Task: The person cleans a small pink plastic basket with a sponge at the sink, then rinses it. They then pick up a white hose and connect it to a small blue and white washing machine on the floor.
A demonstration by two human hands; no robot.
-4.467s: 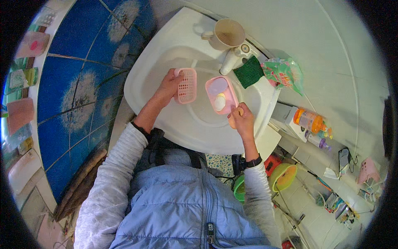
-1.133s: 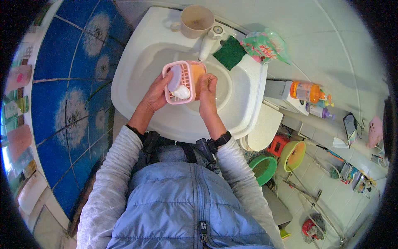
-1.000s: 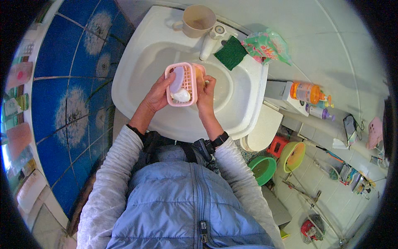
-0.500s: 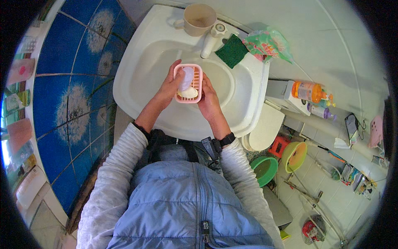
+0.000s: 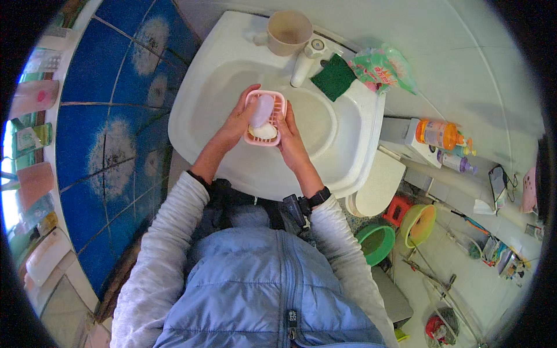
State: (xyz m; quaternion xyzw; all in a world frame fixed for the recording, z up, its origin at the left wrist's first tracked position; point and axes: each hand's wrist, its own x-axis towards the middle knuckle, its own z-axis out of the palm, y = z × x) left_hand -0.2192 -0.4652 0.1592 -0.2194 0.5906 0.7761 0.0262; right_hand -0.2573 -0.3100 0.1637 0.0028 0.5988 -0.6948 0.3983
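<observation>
Over the sink basin (image 5: 217, 87), both of my hands hold a pink slatted soap dish (image 5: 278, 105). In it rest a lilac oval bar of soap (image 5: 263, 111) and, below that, a cream-white bar (image 5: 265, 132). My left hand (image 5: 235, 123) is closed on the dish's left side, its thumb by the lilac soap. From the right, my right hand (image 5: 292, 139) grips the other side, with the thumb over the rim. The fingers beneath the dish are hidden.
On the sink's back ledge stand a beige mug (image 5: 289, 33), a white tap (image 5: 304, 64), a green scouring pad (image 5: 333, 78) and a green-pink plastic packet (image 5: 383, 68). An orange pump bottle (image 5: 436, 134) is at the right. Green (image 5: 377, 242) and yellow (image 5: 419, 225) basins are lower right.
My right thumb has come over the dish's right rim, and the dish is tilted slightly. The surroundings have shifted a little right and down in the view.
</observation>
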